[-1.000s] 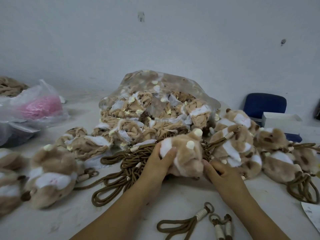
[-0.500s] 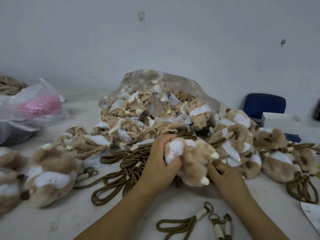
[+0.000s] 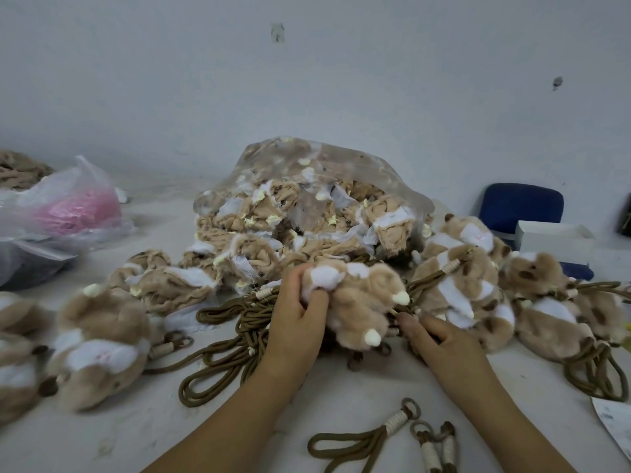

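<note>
the table [image 3: 341, 414] carries everything and shows bare just below the grip. behind the grip, past the knuckles, a clear bag [image 3: 321, 172] bulges with flat tan skins [image 3: 273, 216]. right of the grip lies a heap of stuffed toys [image 3: 461, 285], pressed against one another. far left of it lie more toys [image 3: 99, 343], well apart from the hands. a pink bag [image 3: 75, 209] sits far back on the left, a blue chair [image 3: 522, 206] and a white box [image 3: 553, 237] far back on the right. under the grip and to its left a tangle of brown cords [image 3: 239, 322] spreads over the table.

in the grip is the plush [image 3: 365, 302], tan with white patches, held over the cords with its pale feet toward the right hand. the left hand [image 3: 297, 322] clenches its white end, thumb dug into the fur. the right hand [image 3: 444, 343] sits at the plush's lower right edge, fingertips [image 3: 408, 322] drawn together there. i cannot tell whether they pinch something or only touch.

below the wrists lie a cord loop [image 3: 358, 442] and two short loops [image 3: 437, 448].
</note>
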A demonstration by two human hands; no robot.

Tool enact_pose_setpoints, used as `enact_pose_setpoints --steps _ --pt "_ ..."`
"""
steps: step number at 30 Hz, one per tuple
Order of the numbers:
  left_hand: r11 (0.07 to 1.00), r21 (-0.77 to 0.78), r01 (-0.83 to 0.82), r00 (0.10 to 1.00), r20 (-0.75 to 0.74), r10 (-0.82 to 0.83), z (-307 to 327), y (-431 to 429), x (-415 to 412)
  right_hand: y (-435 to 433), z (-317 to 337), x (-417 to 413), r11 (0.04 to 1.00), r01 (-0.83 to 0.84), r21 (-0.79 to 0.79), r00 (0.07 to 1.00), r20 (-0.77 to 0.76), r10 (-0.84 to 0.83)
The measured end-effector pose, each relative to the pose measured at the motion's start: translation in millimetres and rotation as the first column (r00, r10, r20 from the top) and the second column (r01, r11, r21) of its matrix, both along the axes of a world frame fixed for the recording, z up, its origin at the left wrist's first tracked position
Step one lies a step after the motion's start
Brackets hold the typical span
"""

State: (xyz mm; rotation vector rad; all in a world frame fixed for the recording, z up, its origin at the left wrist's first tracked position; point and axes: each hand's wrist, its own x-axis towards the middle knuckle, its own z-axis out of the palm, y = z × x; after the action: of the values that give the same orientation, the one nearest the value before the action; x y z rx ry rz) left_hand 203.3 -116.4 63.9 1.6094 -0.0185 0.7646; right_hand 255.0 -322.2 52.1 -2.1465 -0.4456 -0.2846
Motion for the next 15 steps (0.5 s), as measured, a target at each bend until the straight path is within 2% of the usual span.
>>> enact_pose_setpoints --steps 4,8,11,13,15 --pt "0.997 -0.081 0.004 1.000 0.014 -0.003 -1.7 4.1 1.7 -1.6 2.2 0.1 1.000 0.014 0.024 1.000 -0.007 -0.014" --pt "0.997 0.043 0.058 0.998 -0.034 -0.057 -3.4 2.9 2.4 0.6 2.5 -2.1 1.000 -0.016 -0.011 1.000 0.019 0.016" --pt "0.977 0.211 0.018 1.000 -0.026 -0.013 -0.4 1.1 1.8 3.5 2.7 -2.4 1.000 -0.021 -0.011 0.999 0.026 0.021" --pt "0.901 0.424 -0.089 0.996 0.054 0.073 3.3 0.0 0.9 5.2 2.3 -3.2 1.000 -0.013 -0.016 1.000 0.020 0.013" --pt "0.820 0.556 -0.138 0.990 0.069 0.120 5.2 -0.9 3.1 4.6 1.5 -2.4 0.999 0.005 -0.037 1.000 0.018 -0.005"
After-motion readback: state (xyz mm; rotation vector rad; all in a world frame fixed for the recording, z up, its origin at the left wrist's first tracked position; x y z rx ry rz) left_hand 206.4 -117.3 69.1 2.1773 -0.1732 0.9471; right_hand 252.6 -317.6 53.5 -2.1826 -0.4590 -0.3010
